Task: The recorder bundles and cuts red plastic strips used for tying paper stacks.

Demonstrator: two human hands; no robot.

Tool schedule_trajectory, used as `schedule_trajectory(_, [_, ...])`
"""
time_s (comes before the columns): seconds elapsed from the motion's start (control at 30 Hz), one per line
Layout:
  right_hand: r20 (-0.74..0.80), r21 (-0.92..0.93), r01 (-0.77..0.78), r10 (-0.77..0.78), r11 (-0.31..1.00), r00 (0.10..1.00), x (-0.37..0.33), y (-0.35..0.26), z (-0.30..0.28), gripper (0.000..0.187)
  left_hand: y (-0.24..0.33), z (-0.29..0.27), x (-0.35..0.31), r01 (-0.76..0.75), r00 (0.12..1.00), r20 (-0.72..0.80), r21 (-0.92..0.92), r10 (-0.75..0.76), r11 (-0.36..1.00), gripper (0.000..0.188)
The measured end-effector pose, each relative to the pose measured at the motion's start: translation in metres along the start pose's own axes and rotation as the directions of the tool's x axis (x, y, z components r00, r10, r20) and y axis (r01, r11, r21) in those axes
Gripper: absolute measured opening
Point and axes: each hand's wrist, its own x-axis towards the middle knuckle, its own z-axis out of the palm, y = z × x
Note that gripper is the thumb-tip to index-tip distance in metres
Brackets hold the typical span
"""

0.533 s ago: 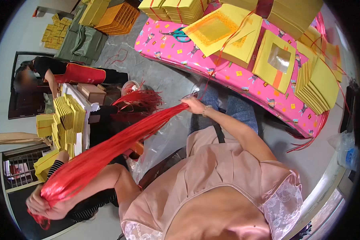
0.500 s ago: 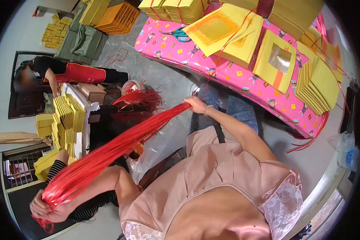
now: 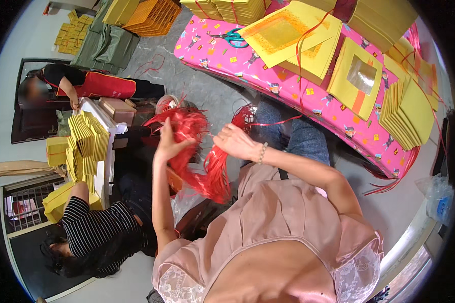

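Note:
My right hand (image 3: 235, 142) is closed around a bundle of red ribbon strands (image 3: 215, 183), above my lap. From the hand the bundle droops in a loop, and loose ends (image 3: 243, 118) stick out beyond the fist. One thin strand runs right toward the table. To the left, my left hand (image 3: 173, 144) has its thumb and fingers spread in front of more red strands (image 3: 189, 123). Whether its palm touches them I cannot tell.
A table with a pink printed cover (image 3: 212, 55) bears stacked yellow paper pieces (image 3: 308, 65) and teal-handled scissors (image 3: 233, 38). At left, yellow bundles (image 3: 83, 146) lie on a white surface near a person in striped sleeves (image 3: 103, 227). Another person in a red apron (image 3: 106, 85) stands farther off.
My left hand has come from the far lower left in to the middle and opened. The stretched red bundle has slackened into a drooping loop. My right hand has moved slightly left and down.

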Motion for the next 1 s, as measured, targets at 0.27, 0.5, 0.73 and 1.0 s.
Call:
schedule_trajectory(0.27, [0.038,-0.013,0.039,-0.039,0.999,0.999,0.008,-0.022,0.001,0.010,0.018,0.048,0.052,0.141,0.842,0.498,-0.574,0.207,0.807,0.043])
schedule_trajectory(0.5, [0.369,-0.377,0.197,-0.048,0.905,0.928,0.010,-0.037,0.012,0.013,0.035,0.088,0.044,0.882,0.305,0.951,-0.259,-0.058,0.395,0.069])
schedule_trajectory(0.73, [0.448,-0.281,0.171,-0.028,0.944,0.893,0.004,-0.044,0.022,0.020,0.036,0.107,0.045,0.852,0.319,0.945,-0.321,0.077,0.414,0.035])
schedule_trajectory(1.0, [0.360,0.175,0.201,-0.252,0.964,0.898,0.003,-0.093,0.014,0.011,0.018,0.131,0.088,0.769,0.590,0.783,-0.619,0.196,0.157,0.015])
